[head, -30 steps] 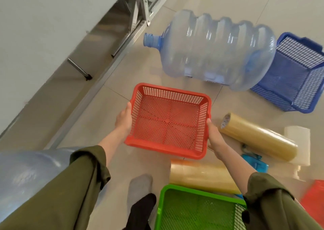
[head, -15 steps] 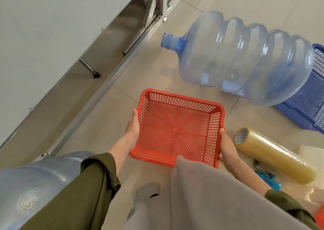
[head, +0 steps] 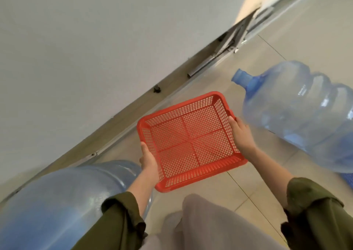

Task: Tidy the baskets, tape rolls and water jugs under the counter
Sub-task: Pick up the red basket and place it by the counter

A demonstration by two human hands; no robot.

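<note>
I hold an empty red mesh basket (head: 191,141) above the tiled floor, level, its far corner pointing at the gap under the counter. My left hand (head: 150,161) grips its left rim. On the opposite rim, my right hand (head: 239,133) has its fingers curled over the edge. A big clear blue water jug (head: 305,112) lies on its side to the right, neck pointing left. A second water jug (head: 63,202) lies at the lower left, partly behind my left sleeve.
The white counter front (head: 95,49) fills the upper left, with a metal rail (head: 133,123) and frame legs (head: 231,39) along its foot. A corner of a blue basket (head: 348,180) shows at the right edge. My grey trouser leg (head: 210,225) is below the basket.
The view has swung left toward the counter, and the red basket has turned and moved with both hands closer to the counter's base. Tape rolls and the green basket have left the view.
</note>
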